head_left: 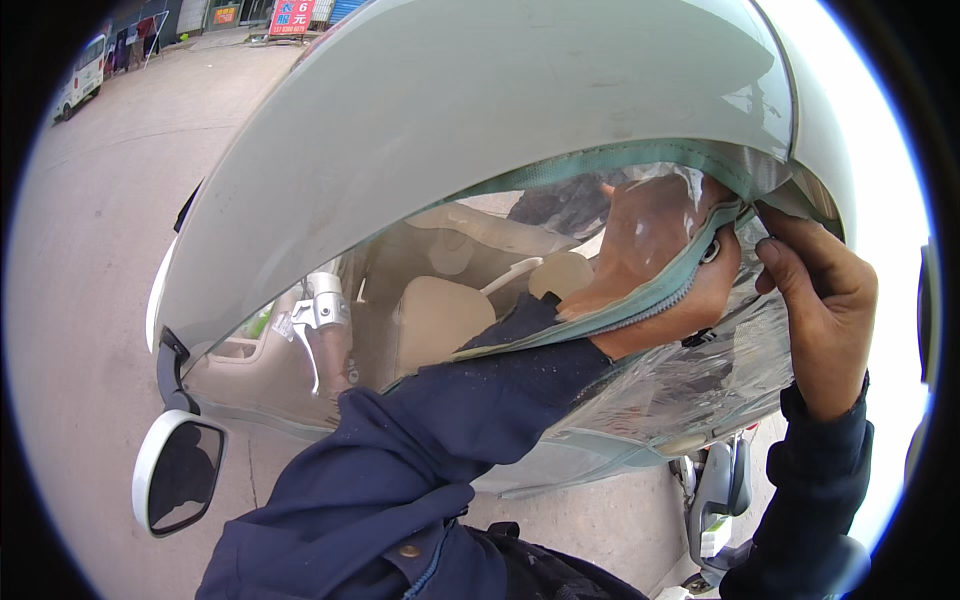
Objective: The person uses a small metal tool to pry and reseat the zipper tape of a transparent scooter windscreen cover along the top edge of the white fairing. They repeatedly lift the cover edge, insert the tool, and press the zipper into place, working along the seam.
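Note:
A clear plastic side curtain (740, 370) with a teal zipper strip (640, 303) hangs beneath the pale canopy (560, 80) of a small vehicle. My left hand (695, 300) reaches across to the strip's upper right end; the strip crosses over it, and part of the hand shows through clear film. Its fingers close around the strip's end, their tips mostly hidden. My right hand (825, 300) is at the same upper corner from the right, thumb and forefinger bent together beside the zipper end. What lies between these fingertips is too small to make out.
Inside the vehicle are a beige seat (440, 320) and a silver handlebar lever (312, 345). A white-rimmed mirror (180, 470) juts out at the lower left. Another parked scooter (715, 490) stands at the lower right. A white van (82, 75) is far left on the concrete.

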A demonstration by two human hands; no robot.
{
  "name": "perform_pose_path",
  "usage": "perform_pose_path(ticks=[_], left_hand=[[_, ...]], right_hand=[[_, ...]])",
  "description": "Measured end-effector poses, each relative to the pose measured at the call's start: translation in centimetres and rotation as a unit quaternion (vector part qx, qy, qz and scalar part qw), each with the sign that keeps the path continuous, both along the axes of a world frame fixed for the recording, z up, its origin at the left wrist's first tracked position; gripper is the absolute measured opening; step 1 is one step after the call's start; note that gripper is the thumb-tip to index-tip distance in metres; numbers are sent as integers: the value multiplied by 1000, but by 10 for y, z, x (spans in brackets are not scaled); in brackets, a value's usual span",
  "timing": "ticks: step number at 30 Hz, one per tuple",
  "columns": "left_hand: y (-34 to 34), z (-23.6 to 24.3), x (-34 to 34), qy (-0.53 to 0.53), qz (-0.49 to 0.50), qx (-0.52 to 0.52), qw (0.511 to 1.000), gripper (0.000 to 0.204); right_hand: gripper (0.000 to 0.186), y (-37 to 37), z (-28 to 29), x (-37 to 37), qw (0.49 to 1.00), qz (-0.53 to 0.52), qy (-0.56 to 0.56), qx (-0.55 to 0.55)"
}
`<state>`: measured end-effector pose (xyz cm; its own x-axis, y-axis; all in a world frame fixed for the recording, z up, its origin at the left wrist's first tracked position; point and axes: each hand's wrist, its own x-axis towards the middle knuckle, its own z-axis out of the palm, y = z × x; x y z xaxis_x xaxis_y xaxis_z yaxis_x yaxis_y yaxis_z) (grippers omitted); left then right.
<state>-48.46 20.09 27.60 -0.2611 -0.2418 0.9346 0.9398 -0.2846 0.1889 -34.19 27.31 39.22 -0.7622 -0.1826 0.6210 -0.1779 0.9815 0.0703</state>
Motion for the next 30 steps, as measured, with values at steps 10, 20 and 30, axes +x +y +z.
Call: perform_pose_path(ticks=[10,20,30], left_hand=[[-8,4,2,-40,-80,15,996,9],[-11,6,5,-52,-93,-5,994,13],[-27,3,12,-105,-236,-97,961,31]], right_hand=[[18,3,0,-4,996,38,14,-82],[14,-4,3,-7,998,47,27,-16],[11,-2,1,-1,961,102,-55,-249]])
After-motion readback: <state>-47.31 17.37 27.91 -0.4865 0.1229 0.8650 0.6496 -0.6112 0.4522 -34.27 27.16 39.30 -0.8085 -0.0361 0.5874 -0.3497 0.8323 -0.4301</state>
